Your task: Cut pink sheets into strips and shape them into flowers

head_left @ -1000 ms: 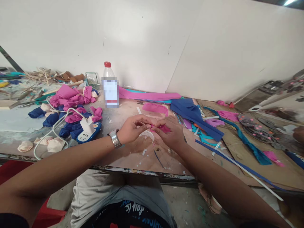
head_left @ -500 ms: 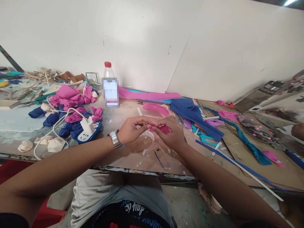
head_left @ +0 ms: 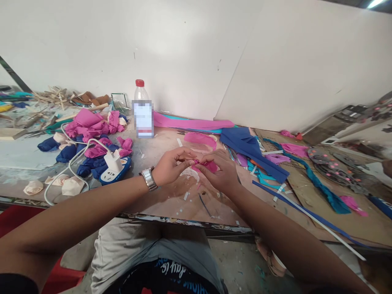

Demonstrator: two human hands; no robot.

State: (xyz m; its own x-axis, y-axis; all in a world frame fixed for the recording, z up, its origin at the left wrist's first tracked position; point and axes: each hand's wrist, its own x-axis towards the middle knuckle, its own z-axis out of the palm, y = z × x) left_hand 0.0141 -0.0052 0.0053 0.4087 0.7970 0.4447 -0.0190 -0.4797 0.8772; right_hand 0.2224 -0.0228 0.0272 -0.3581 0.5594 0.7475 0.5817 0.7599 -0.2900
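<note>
Between my two hands is a pink fabric strip, rolled up at its left end into a small bud. My left hand pinches the rolled end between thumb and fingers. From the other side my right hand grips the strip close to the roll, with the thumb pressed on it. Both hands hover low over the table, fingertips almost meeting. Just beyond them lies another curved pink strip on the tabletop. Beneath the hands a pale whitish ring-like patch shows, partly covered.
At left, pink fabric rosettes, blue rosettes and cream ones surround a power strip with a white cable. A bottle stands behind. Blue fabric and a white stick lie at right.
The hands stay nearly in place, with fingers shifting slightly around the rolled end. The pink strip's free part sits a little differently under the right hand.
</note>
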